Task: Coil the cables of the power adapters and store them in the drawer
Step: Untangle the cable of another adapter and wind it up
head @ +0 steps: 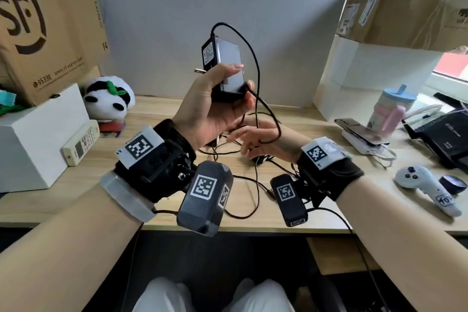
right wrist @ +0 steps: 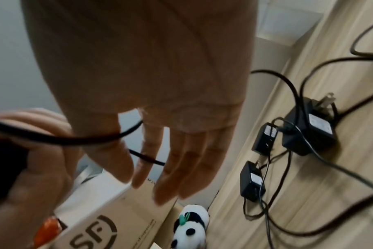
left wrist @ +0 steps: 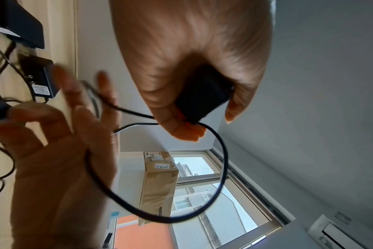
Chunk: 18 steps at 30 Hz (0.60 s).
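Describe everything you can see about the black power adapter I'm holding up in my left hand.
The power adapter is a black, smooth, plastic-looking rectangular block with a white printed label on one side and metal plug prongs sticking out toward the left. The left hand grips its lower half, holding it upright above the desk. Its thin black cable leaves the top, arcs over, and loops down around the fingers of the open right hand.
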{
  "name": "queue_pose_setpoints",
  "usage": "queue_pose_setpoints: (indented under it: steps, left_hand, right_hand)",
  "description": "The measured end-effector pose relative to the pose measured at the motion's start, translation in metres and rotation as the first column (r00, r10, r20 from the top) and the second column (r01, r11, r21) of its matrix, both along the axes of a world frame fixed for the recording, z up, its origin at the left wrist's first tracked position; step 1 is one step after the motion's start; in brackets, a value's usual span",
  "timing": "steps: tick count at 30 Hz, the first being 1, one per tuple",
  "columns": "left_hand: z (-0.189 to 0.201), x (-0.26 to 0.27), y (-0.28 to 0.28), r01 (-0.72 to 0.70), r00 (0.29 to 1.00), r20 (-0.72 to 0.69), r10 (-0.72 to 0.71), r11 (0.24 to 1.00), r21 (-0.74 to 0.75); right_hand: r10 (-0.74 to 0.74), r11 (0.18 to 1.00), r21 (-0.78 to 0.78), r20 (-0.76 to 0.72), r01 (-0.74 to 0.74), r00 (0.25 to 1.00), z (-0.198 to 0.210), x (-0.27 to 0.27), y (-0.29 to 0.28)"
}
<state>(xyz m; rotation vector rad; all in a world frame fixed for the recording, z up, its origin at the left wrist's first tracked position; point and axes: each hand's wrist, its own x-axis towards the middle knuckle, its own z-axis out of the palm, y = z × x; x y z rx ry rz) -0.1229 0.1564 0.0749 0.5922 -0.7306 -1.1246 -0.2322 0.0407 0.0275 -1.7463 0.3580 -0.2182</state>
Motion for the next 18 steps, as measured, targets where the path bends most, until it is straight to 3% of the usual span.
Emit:
queue_pose_setpoints:
  steps: [3, 5, 9, 11, 14, 16, 18]
  left_hand:
    - [0.001, 0.009, 0.001, -0.067, 0.997, -0.035, 0.066, 0.997, -0.031]
    - [-0.002, 0.016, 0.001, -0.122, 0.99, -0.077, 0.121, 0.992, -0.015]
    - [-0.016, 0.017, 0.0, -0.237, 0.971, -0.012, 0.238, 0.969, 0.07]
    - [-0.022, 0.015, 0.0, -0.262, 0.965, 0.041, 0.259, 0.962, 0.08]
    - [-0.028, 0.016, -0.001, -0.297, 0.952, 0.1, 0.288, 0.951, 0.083]
    - [-0.032, 0.018, -0.004, -0.318, 0.944, 0.122, 0.306, 0.943, 0.093]
    - [-0.04, 0.019, -0.009, -0.346, 0.93, 0.175, 0.322, 0.93, 0.128]
  right_hand:
    - [-0.156, 0.951, -0.289, -0.142, 0.109, 0.978, 0.005, -0.004, -0.007]
    - [-0.383, 0.826, -0.501, -0.166, 0.257, 0.908, 0.006, -0.01, -0.023]
    - [-0.657, 0.513, -0.677, 0.086, 0.527, 0.749, 0.01, -0.027, -0.052]
    - [-0.673, 0.413, -0.64, 0.264, 0.648, 0.691, 0.012, -0.032, -0.063]
    - [-0.609, 0.458, -0.387, 0.519, 0.8, 0.6, 0.019, -0.039, -0.07]
    - [-0.584, 0.472, -0.336, 0.573, 0.815, 0.575, 0.022, -0.043, -0.072]
    - [-0.579, 0.447, -0.399, 0.554, 0.801, 0.598, 0.019, -0.043, -0.076]
